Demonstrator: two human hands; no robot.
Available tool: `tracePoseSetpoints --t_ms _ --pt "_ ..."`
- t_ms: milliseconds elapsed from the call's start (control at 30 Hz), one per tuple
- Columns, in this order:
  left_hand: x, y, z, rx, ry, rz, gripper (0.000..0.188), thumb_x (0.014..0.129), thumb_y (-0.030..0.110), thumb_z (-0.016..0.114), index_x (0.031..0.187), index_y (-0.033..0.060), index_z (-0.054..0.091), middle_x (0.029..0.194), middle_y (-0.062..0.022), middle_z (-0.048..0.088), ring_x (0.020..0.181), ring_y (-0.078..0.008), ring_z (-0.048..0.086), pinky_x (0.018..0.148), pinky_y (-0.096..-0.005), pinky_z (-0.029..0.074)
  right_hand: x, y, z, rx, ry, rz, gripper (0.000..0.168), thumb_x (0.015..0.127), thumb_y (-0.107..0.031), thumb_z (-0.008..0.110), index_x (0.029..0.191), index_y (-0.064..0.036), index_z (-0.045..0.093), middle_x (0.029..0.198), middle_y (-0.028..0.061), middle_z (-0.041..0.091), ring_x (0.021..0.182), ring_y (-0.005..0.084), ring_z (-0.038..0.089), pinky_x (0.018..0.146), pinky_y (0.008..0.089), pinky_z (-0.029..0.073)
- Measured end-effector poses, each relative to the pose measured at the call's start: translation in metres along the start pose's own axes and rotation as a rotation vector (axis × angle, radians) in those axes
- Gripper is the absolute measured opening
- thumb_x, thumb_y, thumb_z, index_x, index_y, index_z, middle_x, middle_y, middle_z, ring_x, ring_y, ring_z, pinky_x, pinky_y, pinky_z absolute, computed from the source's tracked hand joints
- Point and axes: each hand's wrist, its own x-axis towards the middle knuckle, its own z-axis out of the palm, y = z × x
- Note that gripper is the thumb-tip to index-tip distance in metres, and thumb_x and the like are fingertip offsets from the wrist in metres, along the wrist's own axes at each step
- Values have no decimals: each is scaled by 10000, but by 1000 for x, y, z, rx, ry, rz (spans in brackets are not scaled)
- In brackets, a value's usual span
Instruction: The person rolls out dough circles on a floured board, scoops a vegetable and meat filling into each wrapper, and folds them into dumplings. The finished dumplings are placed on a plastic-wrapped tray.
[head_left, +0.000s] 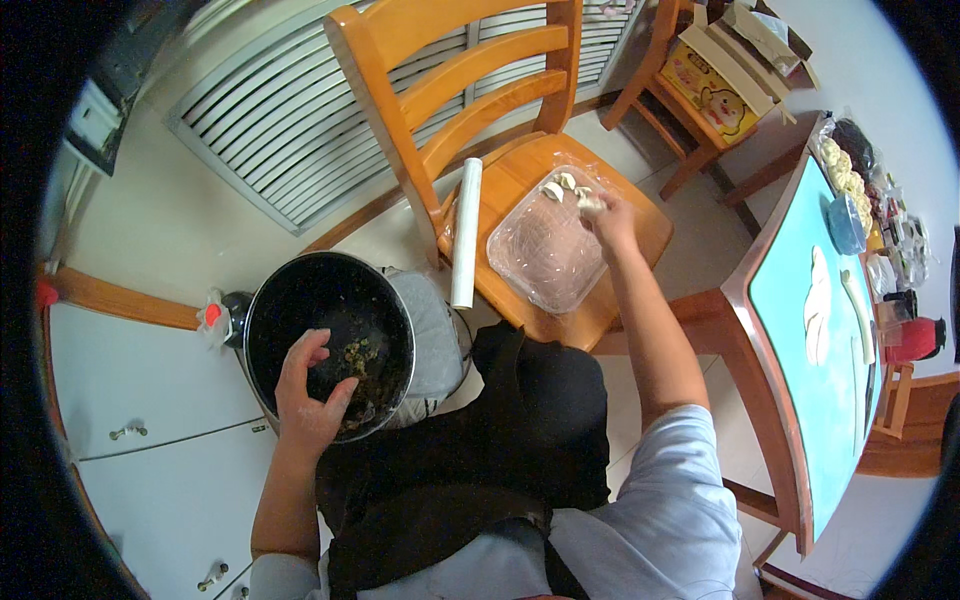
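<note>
My right hand (613, 225) holds a small white dumpling (591, 203) between its fingertips, over the upper right part of a tray covered in clear plastic film (547, 251). Several pale dumplings (553, 191) sit at the tray's top edge, beside that hand. The tray rests on the seat of a wooden chair (645, 217). My left hand (309, 397) is over the near left rim of a large black pot (292, 300), thumb and fingers apart, holding nothing. Some chopped filling (360, 357) lies in the pot.
A white roll (466, 232) lies along the chair seat's left side. On the right, a table with a turquoise mat (780, 300) bears dough strips (817, 307), a blue bowl (847, 225) and a red container (913, 339). A cardboard box (709, 90) stands on another chair behind.
</note>
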Motion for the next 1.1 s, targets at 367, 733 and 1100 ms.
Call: tracePoseSetpoints --t_ms 367,733,1100 --pt "27 -28 12 85 -50 2 523 571 -25 655 1065 26 488 1089 -153 507 980 -271 508 799 -334 425 93 94 25 -926 204 -159 289 699 -122 530 983 -103 581 882 178 599 835 324 573 737 395 449" --pt "52 -36 22 104 -67 -40 430 601 12 628 1008 14 489 1062 -161 521 1011 -308 491 886 -382 370 117 122 16 -926 244 -411 279 685 -128 565 961 -87 582 824 179 599 772 335 576 693 415 459" --pt "45 -31 20 102 -71 -7 425 627 24 622 1031 11 491 1077 -162 517 1021 -303 487 890 -381 367 97 112 14 -1035 369 -587 354 670 -145 628 1000 -41 551 881 208 575 826 334 555 729 410 451"
